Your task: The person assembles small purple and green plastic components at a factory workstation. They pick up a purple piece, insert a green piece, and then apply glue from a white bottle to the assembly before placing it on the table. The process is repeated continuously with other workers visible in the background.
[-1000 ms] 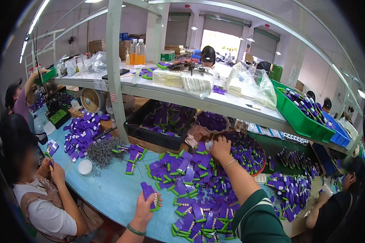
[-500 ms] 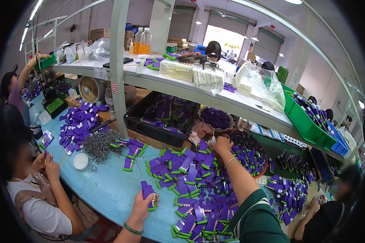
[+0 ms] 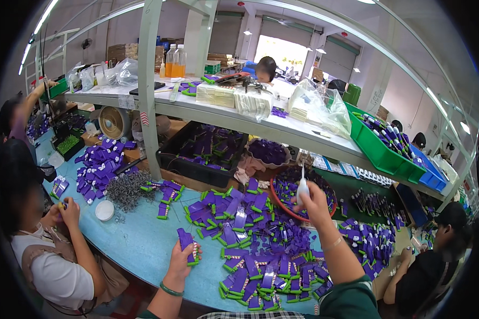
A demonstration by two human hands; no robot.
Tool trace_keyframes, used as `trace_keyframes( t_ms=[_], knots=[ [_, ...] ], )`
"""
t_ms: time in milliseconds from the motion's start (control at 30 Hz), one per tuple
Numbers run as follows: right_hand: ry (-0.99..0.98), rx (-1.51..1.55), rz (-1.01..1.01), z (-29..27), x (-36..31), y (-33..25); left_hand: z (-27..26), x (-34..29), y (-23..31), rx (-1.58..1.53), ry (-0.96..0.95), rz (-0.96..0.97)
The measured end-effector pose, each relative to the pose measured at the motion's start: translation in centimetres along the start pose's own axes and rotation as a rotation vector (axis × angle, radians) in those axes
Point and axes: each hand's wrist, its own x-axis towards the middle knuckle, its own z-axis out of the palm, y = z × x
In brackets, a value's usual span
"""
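My left hand (image 3: 179,261) is closed around a flat purple plastic piece (image 3: 186,240) with a green edge and a striped strip, held above the blue table. My right hand (image 3: 317,206) grips a small white squeeze bottle (image 3: 303,191), its thin nozzle pointing up, over the round red-rimmed basket (image 3: 332,208) of small purple parts. Between my hands spreads a large heap of purple and green pieces (image 3: 261,276), with loose purple bits (image 3: 290,236) on its right side.
A black crate (image 3: 167,168) of purple pieces stands under the shelf (image 3: 324,135). Tangled grey wire parts (image 3: 123,187) and a white round tub (image 3: 105,211) lie to the left. Co-workers sit on my left (image 3: 58,266) and right (image 3: 426,266). A green bin (image 3: 380,151) rests on the shelf.
My right hand has come back from beside the pink cloth toward the right, and the white bottle in it now shows plainly, nozzle up. My left hand still holds the purple piece.
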Motion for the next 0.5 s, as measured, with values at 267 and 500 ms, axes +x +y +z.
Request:
trace_keyframes(
  t_ms=[267,500],
  knots=[
    [-0.042,-0.411,-0.374,1.7,-18.9,-0.8,10.9,-6.1,0.3,-0.024,-0.394,-0.247],
    [0.118,-0.529,-0.504,1.2,-23.5,-1.1,14.6,-9.3,-3.3,0.094,-0.543,-0.3]
  ],
)
